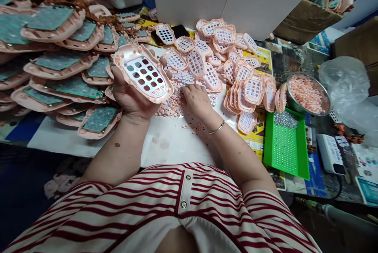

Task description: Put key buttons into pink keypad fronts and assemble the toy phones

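My left hand [130, 97] holds a pink plastic shell [144, 74] tilted up, its inner side facing me, with a white panel of square holes in it. Its fingertips show past the shell's far edge. To the right, my right hand [196, 99] reaches down to a heap of small pink and white pieces [171, 101] on the white work surface [165, 139]; its fingertips are bent into the heap, and what they grip, if anything, is hidden. Behind the hands lies a pile of similar pink shells [196, 62].
Stacked shells with green boards [67, 85] fill the left. On the right stand a green tray [286, 143] with small metal parts, a metal bowl [308, 93] of pink pieces and a white device [330, 154]. A large carton [218, 1] stands behind.
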The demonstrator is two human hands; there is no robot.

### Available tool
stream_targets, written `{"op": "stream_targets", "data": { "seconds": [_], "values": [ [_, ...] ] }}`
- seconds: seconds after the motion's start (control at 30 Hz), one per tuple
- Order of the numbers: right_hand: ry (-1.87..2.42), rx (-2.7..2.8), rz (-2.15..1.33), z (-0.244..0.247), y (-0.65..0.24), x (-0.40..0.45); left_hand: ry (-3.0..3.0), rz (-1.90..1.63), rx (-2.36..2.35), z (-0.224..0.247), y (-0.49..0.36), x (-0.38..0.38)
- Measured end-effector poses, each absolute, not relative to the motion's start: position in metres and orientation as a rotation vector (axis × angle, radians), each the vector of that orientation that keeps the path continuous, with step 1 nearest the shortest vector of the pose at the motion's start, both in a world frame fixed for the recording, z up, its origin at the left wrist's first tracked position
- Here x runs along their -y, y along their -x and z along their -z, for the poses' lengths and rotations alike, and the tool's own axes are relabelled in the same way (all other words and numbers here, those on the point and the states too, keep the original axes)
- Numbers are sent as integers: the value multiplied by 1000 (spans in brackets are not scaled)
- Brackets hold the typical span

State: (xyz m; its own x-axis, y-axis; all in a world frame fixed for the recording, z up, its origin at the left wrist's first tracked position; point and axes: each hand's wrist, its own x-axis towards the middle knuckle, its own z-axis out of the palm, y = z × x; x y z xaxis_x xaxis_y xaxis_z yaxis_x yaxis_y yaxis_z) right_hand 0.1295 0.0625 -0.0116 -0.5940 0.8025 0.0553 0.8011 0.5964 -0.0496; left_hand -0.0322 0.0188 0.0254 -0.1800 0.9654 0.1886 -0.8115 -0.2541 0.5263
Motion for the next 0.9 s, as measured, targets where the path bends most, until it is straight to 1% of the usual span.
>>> {"op": "stream_targets", "data": {
  "seconds": [0.13, 0.27, 0.43, 0.53, 0.6, 0.73, 0.8, 0.9],
  "values": [
    [1294, 2765, 65, 10, -142, -55, -669, -1764, -497, -26, 32, -18],
    [1238, 2665, 152, 3, -163, -40, -621, -1764, -355, -18, 31, -19],
    [1276, 2472, 83, -5, -189, -16, -573, -1756, -333, -10, 26, -22],
    [1306, 2267, 17, -15, -197, -7, -575, -1747, -368, -8, 21, -22],
    [1259, 2071, -143, -27, -200, -8, -585, -1673, -387, -5, 18, -21],
    [1141, 1770, -746, -52, -198, -18, -601, -1446, -442, 3, 11, -16],
    [1136, 1566, -1026, -59, -191, -21, -592, -1410, -480, 7, 7, -13],
    [1123, 1225, -1297, -57, -174, -18, -576, -1391, -520, 12, 4, -9]
  ]
}}
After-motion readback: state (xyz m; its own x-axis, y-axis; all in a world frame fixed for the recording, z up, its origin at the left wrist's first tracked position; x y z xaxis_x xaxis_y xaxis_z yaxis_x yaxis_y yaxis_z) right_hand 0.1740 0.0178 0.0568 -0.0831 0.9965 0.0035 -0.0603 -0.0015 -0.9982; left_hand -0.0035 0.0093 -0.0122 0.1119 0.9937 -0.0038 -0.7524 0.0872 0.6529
